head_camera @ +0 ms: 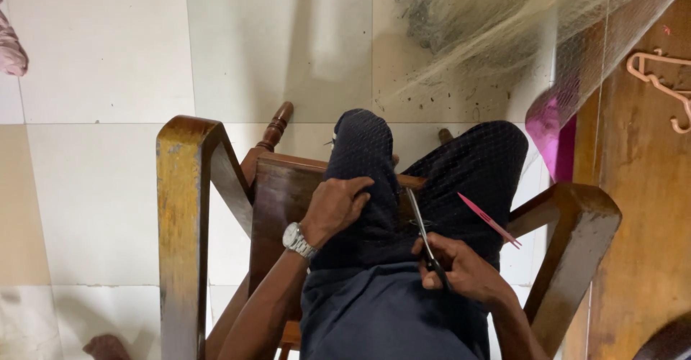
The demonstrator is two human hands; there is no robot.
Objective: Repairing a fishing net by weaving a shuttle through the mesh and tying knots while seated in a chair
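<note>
The supporting surface is a tiled floor (108, 79) of large pale square tiles with thin grout lines; one beige tile lies at the left edge. A dark wooden armchair (281, 187) stands directly on the floor and serves as the landmark. Its turned front leg (276, 126) meets the tiles just beyond the seat edge. Beyond the armchair, toward its right side, a bundle of pale fine netting (475, 22) rests on the tiles, with dark specks of debris scattered beneath and around it. Right of the armchair, a brown wooden panel (640, 187) rises from floor level.
</note>
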